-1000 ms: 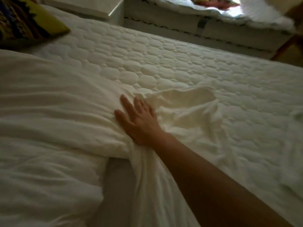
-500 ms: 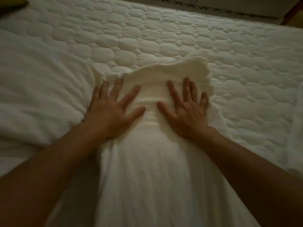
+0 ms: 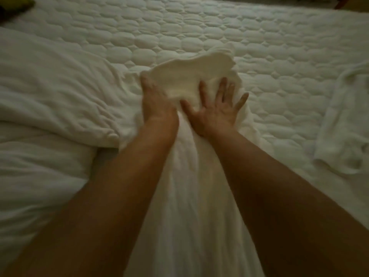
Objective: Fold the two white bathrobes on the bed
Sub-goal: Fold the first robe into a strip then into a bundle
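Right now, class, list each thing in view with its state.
Centre bathrobe, lying lengthwise, far end raised.
Second bathrobe, crumpled at the right, untouched.
Left hand, grips the raised end.
Right hand, flat on that robe, fingers spread.
Duvet, rumpled at left.

A single head-worn, wide-angle view, aimed forward and down over a bed.

The scene is viewed from above the near side of the quilted mattress point(image 3: 199, 27), and the lens is tilted down and away, so that the far part of the mattress is laid along the top of the frame. Close range is shown by the two forearms, which are brought in from the bottom corners. The left hand point(image 3: 155, 100) and right hand point(image 3: 215, 112) are set just above centre, on the bathrobe point(image 3: 189, 196) running up the middle. A white duvet point(image 3: 50, 86) is cropped at the left edge, a second bathrobe point(image 3: 343, 124) at the right edge, and a yellow-green cushion corner point(image 3: 22, 2) at the upper left.
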### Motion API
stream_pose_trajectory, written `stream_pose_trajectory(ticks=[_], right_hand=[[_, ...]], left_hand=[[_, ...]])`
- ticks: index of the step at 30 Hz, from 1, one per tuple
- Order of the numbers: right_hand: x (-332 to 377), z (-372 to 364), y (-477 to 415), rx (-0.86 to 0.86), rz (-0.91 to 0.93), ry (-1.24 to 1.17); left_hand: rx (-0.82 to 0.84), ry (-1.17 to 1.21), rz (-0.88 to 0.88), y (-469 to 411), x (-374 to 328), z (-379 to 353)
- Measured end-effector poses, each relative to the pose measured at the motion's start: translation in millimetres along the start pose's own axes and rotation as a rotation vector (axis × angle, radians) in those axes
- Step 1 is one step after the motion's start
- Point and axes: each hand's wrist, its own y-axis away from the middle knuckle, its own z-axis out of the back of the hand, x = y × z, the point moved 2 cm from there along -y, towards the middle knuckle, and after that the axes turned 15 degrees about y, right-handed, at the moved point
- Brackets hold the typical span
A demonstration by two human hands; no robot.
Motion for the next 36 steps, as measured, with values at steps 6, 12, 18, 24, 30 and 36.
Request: stream_pose_trajectory(ticks=[6, 12, 18, 24, 30, 36], right_hand=[[-30.7, -23.0, 112.9, 0.067, 0.249, -0.058], [-94.5, -60.1, 293.9, 0.051, 0.227, -0.174], [-141.7, -92.8, 487.5, 0.044, 0.255, -0.216], [-188.8, -123.9, 663.1, 0.083, 0.258, -0.229], [-221.7, -147.0, 790.2, 0.202, 0.178, -0.224], [-232.9, -132.5, 831.0, 0.182, -0.205, -0.618]], left_hand=[[-0.165, 0.564, -0.187, 146.9, -32.0, -85.4], [-0.075, 0.589, -0.156, 274.3, -18.9, -126.5], [-0.078, 0.738, -0.099, 485.4, -14.8, -182.4], [-0.014, 0.693, -0.099, 649.1, -7.5, -226.2], [0.081, 0.818, 0.128, 751.4, -5.8, -252.0], [0.110, 1.427, 0.570, 789.0, -5.4, -238.6]])
